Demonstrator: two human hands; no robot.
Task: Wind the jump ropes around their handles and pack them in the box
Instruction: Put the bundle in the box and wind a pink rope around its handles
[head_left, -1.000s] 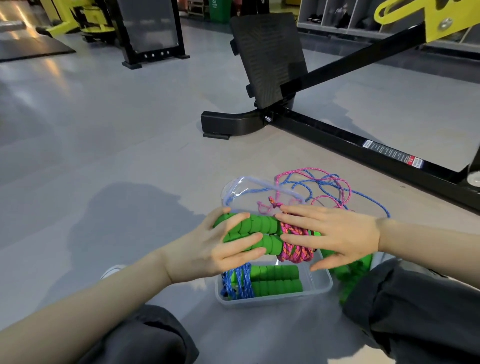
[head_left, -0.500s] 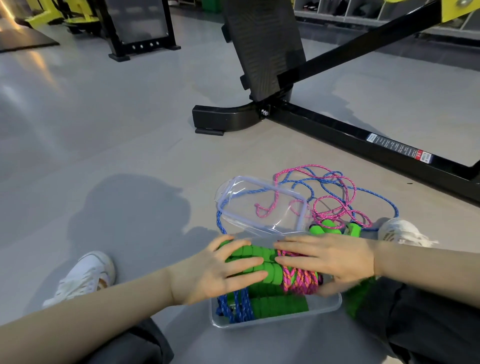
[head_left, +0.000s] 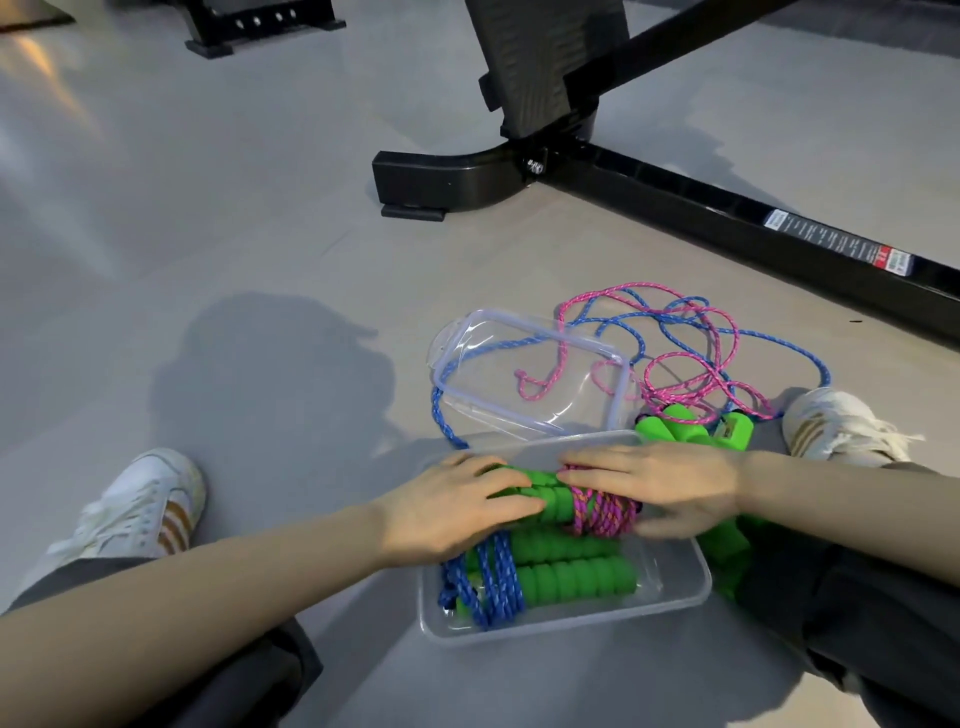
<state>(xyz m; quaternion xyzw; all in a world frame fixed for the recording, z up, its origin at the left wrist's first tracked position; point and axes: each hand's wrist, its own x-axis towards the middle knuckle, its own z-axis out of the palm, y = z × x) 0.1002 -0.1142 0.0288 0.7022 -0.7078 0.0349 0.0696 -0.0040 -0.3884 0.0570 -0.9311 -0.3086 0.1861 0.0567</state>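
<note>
Grey gym floor (head_left: 208, 260) runs out to a black machine frame (head_left: 727, 208) well beyond the hands.

From the head view, the left hand (head_left: 457, 506) lies with its fingers curved over the green handles of the pink bundle (head_left: 597, 512). The right hand (head_left: 660, 478) covers the wound rope end, fingers nearly straight on top and a blurred thumb on the near side, so both have hold of it. A second ago they held that bundle up above the box (head_left: 691, 587); now it sits down inside the walls, on the far side, touching the blue bundle (head_left: 545, 571) that lies just nearer than the hands. I judge the second rope as good as packed (only the letting go is left).

Just beyond the hands the clear lid (head_left: 519, 384) lies on the floor, off the box. Beyond the right hand the loose ropes (head_left: 691, 353), pink and blue, sprawl unwound with their green handles beside that wrist, so winding work remains.

On the frame a sticker (head_left: 841, 244) shows white print and a red patch, too small to read. One loose handle carries a small yellowish label, also unreadable. White shoes (head_left: 140, 509) outside each arm have tan stripes; no brand can be read.
</note>
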